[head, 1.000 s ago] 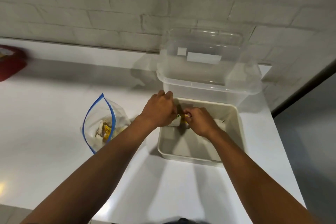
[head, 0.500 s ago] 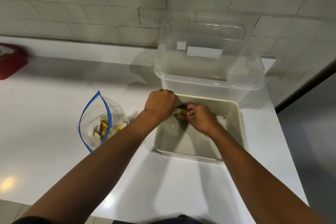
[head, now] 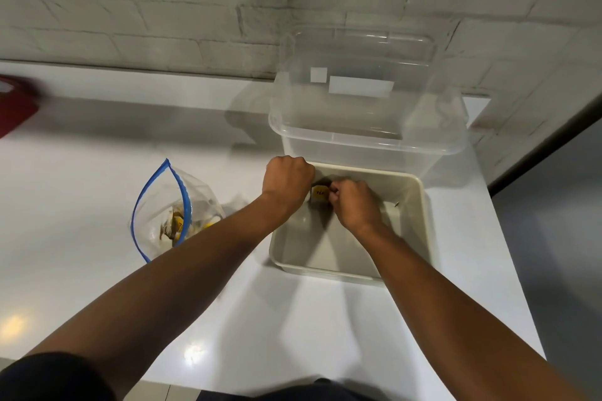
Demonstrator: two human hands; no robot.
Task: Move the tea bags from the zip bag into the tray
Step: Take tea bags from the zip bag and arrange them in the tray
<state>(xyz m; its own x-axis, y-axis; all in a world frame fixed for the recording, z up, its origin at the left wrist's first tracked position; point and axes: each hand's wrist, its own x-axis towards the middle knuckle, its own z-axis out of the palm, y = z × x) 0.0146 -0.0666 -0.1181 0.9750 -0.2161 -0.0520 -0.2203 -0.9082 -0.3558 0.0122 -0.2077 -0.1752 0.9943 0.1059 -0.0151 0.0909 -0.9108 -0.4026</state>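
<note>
A clear zip bag with a blue seal stands open on the white counter, with several yellow-tagged tea bags inside. To its right sits a beige tray. Both hands are over the tray's far left corner. My left hand is curled into a fist at the rim. My right hand pinches a tea bag with a yellow tag, held between the two hands. What the left fingers hold is hidden.
A large clear plastic box stands right behind the tray against the brick wall. A red object lies at the far left. The counter ends just right of the tray, with a dark gap beyond.
The hands stayed at the tray's far left corner. The tea bag's yellow tag now shows between them. The camera view shifted slightly.
</note>
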